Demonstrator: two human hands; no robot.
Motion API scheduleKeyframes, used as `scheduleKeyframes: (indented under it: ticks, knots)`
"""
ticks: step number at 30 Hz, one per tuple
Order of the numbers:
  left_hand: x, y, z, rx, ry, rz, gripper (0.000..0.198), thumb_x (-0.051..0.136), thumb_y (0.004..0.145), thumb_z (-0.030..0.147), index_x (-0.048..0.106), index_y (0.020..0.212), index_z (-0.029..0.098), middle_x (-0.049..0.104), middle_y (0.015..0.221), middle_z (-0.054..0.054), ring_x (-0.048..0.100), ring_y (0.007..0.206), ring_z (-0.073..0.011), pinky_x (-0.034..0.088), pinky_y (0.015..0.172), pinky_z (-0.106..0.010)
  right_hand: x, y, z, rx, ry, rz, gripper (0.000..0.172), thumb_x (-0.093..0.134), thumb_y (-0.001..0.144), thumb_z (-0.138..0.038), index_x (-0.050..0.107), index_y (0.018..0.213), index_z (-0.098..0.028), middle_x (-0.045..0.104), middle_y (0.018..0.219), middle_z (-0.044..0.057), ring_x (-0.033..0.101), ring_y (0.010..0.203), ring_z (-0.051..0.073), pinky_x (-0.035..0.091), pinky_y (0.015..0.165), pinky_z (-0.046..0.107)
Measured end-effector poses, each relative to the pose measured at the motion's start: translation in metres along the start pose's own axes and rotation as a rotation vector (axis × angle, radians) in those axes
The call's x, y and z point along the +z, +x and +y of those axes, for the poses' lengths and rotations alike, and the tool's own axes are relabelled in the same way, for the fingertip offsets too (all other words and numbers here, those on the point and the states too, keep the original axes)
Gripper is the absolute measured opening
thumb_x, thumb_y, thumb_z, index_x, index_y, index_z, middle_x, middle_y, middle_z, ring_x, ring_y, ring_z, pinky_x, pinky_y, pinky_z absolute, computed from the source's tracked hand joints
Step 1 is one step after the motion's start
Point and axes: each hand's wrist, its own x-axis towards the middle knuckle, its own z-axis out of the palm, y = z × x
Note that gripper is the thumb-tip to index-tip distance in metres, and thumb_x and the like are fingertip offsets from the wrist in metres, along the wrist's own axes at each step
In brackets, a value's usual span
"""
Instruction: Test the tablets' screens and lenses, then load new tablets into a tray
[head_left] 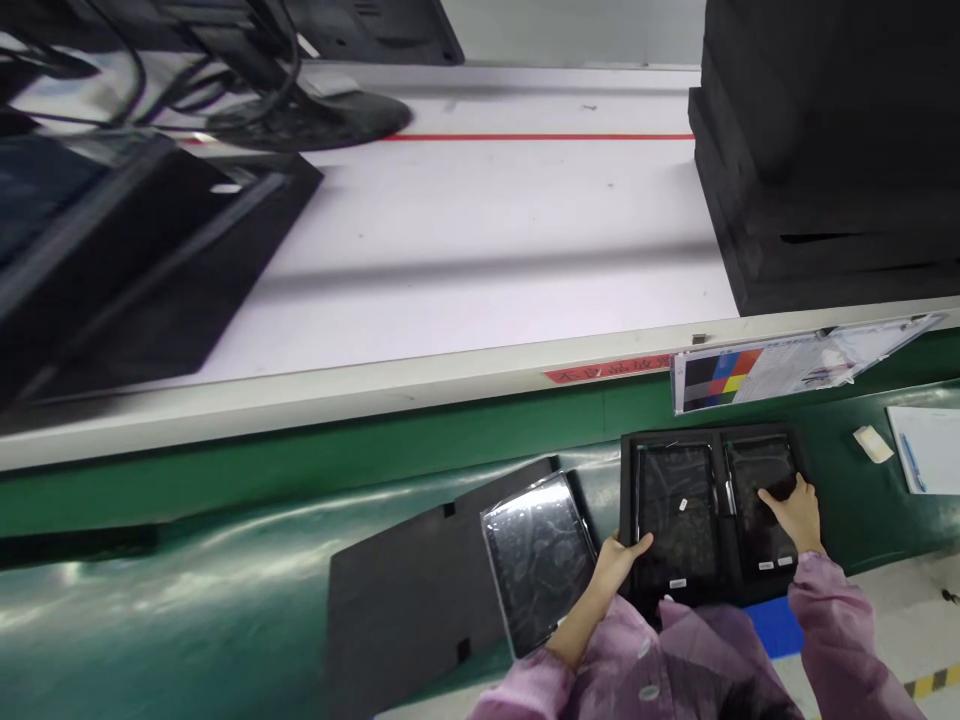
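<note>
A black foam tray (628, 500) lies on the green work surface at the lower right, with two dark glossy panels side by side in its recesses. My left hand (616, 562) is closed on the tray's left edge, thumb over the rim near the left panel (675, 520). Over the right panel (759, 500), my right hand (799, 512) has its thumb and fingers spread, touching the panel's right side. Left of the tray, another glossy panel (538, 560) in clear film rests tilted on a flat black foam sheet (412, 590), close to my left forearm.
A white shelf (487, 220) crosses above the green surface (225, 590). It bears stacked black foam blocks (832, 150), a monitor stand (315, 115) and black trays (150, 260). A colour chart sheet (795, 365) hangs from its edge. Paper with a pen (930, 450) lies far right.
</note>
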Motion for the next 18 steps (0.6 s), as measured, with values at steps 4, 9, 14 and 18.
scheduleKeyframes:
  ticks: [4,9,14,18]
  knots:
    - [-0.014,-0.014,0.017,0.096,-0.045,-0.009,0.062,0.094,0.050,0.050,0.074,0.097,0.015,0.080,0.097,-0.011,0.075,0.102,-0.0358,0.059,0.093,-0.041,-0.016,0.003,-0.006,0.023,0.156,-0.091,0.049,0.068,0.095,-0.056,0.065,0.124,-0.017,0.066,0.129,0.012,0.063,0.120,0.030,0.046,0.107,0.055]
    - [-0.054,-0.051,0.043,0.214,-0.102,0.008,0.070,0.092,0.055,0.053,0.074,0.112,0.015,0.080,0.105,-0.012,0.074,0.105,-0.0374,0.059,0.097,-0.044,-0.015,-0.029,-0.013,-0.016,0.432,-0.203,0.060,0.062,0.080,-0.075,0.074,0.111,-0.025,0.077,0.106,0.007,0.071,0.108,0.037,0.061,0.092,0.048]
    - [-0.112,-0.102,0.051,0.290,-0.137,0.103,0.064,0.091,0.057,0.054,0.077,0.109,0.021,0.076,0.122,-0.010,0.067,0.123,-0.0386,0.049,0.113,-0.046,-0.006,-0.051,-0.015,-0.008,0.591,-0.279,0.070,0.056,0.066,-0.086,0.073,0.115,-0.040,0.077,0.094,0.005,0.073,0.101,0.044,0.066,0.076,0.057]
    - [-0.169,-0.142,0.045,0.315,-0.128,0.323,0.065,0.089,0.050,0.063,0.080,0.100,0.024,0.077,0.121,-0.008,0.063,0.126,-0.0434,0.044,0.118,-0.053,-0.014,-0.052,-0.017,-0.059,0.610,-0.329,0.084,0.045,0.074,-0.094,0.062,0.136,-0.039,0.073,0.111,0.010,0.072,0.105,0.039,0.065,0.081,0.055]
